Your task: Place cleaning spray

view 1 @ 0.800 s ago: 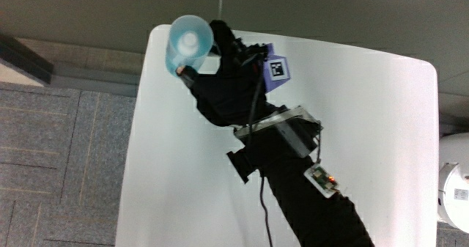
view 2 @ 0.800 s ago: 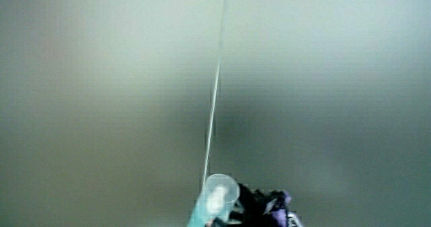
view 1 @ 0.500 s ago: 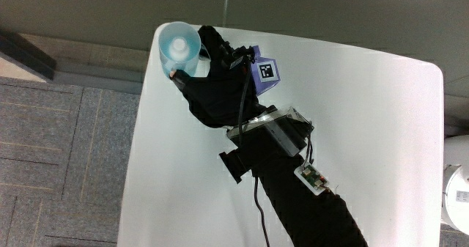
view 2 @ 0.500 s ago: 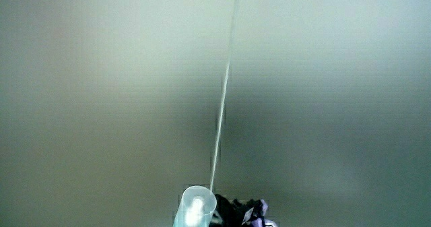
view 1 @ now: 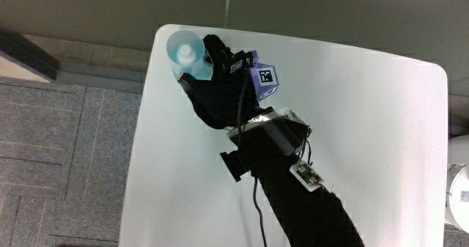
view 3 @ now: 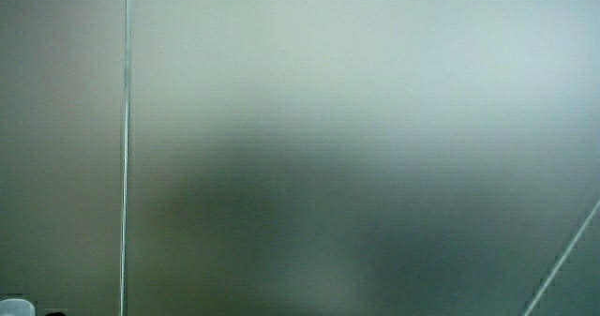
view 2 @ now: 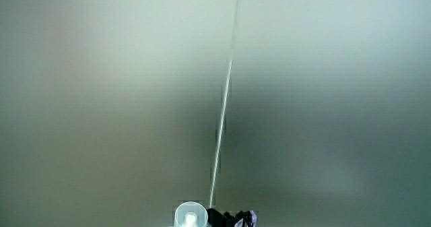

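White table (view 1: 381, 137), grey carpet (view 1: 58, 159), pale wall (view 2: 323, 85)

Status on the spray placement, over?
Hand shut on cleaning spray, at the table corner farthest from the person. Release not seen. Nothing in the way. Side views show mostly pale wall.

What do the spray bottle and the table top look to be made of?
Spray bottle: likely translucent pale-blue plastic, since a white inner part shows through its end. Table: smooth white top with soft sheen, perhaps laminate; not certain. Side views show mostly pale wall.
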Demonstrator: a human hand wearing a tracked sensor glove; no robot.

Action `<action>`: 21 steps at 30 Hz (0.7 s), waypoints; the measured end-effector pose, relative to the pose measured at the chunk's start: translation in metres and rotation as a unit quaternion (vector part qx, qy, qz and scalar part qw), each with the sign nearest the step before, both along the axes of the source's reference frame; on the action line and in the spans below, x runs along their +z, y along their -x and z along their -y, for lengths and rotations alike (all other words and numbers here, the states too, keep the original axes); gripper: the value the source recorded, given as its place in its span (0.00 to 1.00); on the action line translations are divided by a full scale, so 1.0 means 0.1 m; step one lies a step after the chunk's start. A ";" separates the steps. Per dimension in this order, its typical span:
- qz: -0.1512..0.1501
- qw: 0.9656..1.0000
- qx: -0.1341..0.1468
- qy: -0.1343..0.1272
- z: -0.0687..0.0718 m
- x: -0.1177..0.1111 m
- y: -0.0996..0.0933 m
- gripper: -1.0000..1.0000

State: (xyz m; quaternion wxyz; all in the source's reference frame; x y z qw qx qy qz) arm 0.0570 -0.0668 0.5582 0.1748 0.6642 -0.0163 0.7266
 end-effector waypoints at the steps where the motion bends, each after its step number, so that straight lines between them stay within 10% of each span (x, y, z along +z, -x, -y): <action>1: 0.003 1.000 0.000 -0.004 0.01 -0.01 0.01 0.50; 9: -0.031 0.999 -0.003 -0.013 -0.01 -0.06 0.00 0.50; 21: -0.032 0.999 -0.001 -0.004 -0.02 -0.01 -0.06 0.24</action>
